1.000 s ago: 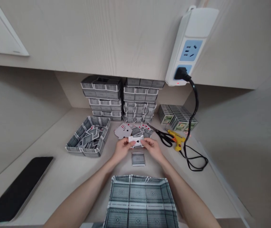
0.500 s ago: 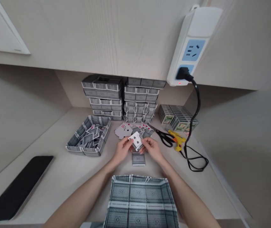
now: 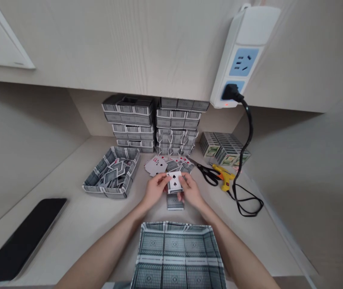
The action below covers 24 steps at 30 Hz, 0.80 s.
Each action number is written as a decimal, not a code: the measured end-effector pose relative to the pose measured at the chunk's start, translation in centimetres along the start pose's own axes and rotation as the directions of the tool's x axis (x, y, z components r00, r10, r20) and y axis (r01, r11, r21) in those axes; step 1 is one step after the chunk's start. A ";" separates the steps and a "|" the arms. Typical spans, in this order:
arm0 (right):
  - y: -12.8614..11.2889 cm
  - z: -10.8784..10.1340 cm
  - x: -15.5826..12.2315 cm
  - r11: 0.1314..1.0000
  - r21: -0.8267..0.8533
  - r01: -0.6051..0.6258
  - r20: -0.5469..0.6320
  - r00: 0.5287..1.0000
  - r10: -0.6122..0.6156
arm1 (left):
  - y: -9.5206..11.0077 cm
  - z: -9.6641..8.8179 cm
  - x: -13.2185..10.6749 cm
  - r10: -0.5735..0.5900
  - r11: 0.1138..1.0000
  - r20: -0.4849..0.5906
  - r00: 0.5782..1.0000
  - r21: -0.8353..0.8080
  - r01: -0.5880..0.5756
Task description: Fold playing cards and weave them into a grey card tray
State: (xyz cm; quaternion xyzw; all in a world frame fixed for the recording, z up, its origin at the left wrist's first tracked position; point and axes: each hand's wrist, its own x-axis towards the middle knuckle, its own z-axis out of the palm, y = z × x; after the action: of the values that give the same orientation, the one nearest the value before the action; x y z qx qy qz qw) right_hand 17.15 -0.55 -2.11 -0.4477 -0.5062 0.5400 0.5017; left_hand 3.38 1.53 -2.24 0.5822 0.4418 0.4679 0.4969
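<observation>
Both my hands meet over the desk and pinch one playing card (image 3: 174, 181), a spade, held face up and upright. My left hand (image 3: 155, 190) grips its left edge and my right hand (image 3: 190, 190) its right edge. Just below them a small folded card piece (image 3: 175, 202) with a grey patterned back lies on the desk. Loose face-up cards (image 3: 159, 164) are spread behind my hands. A box made of cards (image 3: 175, 253) stands open at the near edge, between my forearms.
Another card box (image 3: 111, 176) holding loose cards sits at the left. Two stacks of card boxes (image 3: 153, 126) stand at the back, packs of cards (image 3: 224, 148) at the right. Scissors (image 3: 206, 173), a yellow glue gun (image 3: 224, 176) with black cable and a black phone (image 3: 21, 239) lie nearby.
The card has been turned in my fingers from lying sideways to standing upright. My hands stayed over the same spot.
</observation>
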 end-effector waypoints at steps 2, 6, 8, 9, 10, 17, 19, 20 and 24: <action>-0.1 0.1 0.0 1.000 -0.005 0.012 -0.060 0.998 -0.012 | -0.2 0.1 0.0 -0.008 1.000 0.015 1.000 -0.015 0.008; -0.2 0.3 0.1 0.999 0.046 -0.026 -0.013 1.000 0.027 | -0.3 0.6 -0.4 0.024 1.000 0.005 1.000 -0.011 -0.024; -0.3 0.5 0.1 0.994 0.092 -0.052 0.050 0.998 0.047 | -0.3 0.8 -0.7 0.081 0.996 -0.053 0.995 0.033 -0.080; -0.3 0.6 0.1 0.992 0.112 -0.059 0.075 0.996 0.051 | -0.3 0.8 -0.7 0.111 0.993 -0.081 0.990 0.054 -0.107; -0.3 0.6 0.0 0.990 0.126 -0.062 0.092 0.994 0.051 | -0.3 0.9 -0.8 0.133 0.990 -0.104 0.986 0.068 -0.126; 0.2 1.1 0.1 0.986 0.154 -0.060 0.089 0.995 0.046 | -0.6 1.1 -0.4 0.081 0.997 -0.107 0.991 0.000 -0.081; 0.3 1.3 0.2 0.985 0.167 -0.043 0.063 0.997 0.033 | -0.5 1.2 -0.4 0.083 0.996 -0.137 0.987 -0.011 -0.085; 0.3 1.4 0.2 0.985 0.167 -0.034 0.054 0.998 0.025 | -0.4 1.2 -0.3 0.083 0.996 -0.155 0.984 -0.014 -0.086; 0.3 1.6 0.3 0.987 0.157 -0.022 0.050 0.999 0.014 | -0.6 1.1 -0.3 0.060 0.997 -0.178 0.982 -0.032 -0.066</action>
State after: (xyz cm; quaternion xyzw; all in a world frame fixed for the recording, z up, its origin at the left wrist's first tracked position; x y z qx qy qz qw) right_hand 15.52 -0.45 -2.26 -0.3980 -0.4700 0.5936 0.5180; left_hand 4.41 1.14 -2.89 0.5425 0.4566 0.5415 0.4516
